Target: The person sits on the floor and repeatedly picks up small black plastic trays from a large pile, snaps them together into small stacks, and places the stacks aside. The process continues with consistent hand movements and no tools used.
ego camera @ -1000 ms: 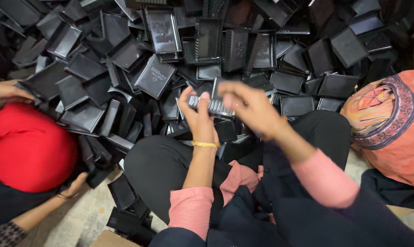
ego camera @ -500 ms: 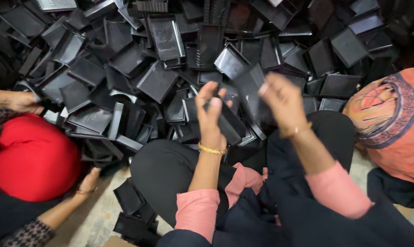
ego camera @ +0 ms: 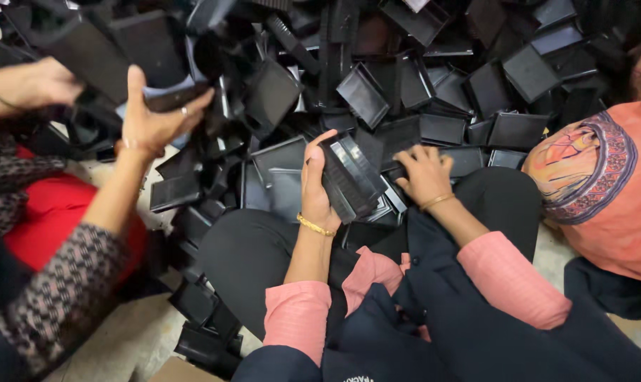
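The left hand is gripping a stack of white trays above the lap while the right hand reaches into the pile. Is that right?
Not quite: the head view shows the trays are black, not white. The left hand grips a stack of black trays above the lap, while the right hand reaches into the pile.

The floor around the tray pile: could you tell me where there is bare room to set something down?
Bare floor shows only at lower left, between the co-worker's patterned sleeve and the person's black-clad knee, with stray trays along it. Another sliver lies by the orange-clad person. The tray pile is packed. The left hand holds a tray stack; the right hand rests on the pile.
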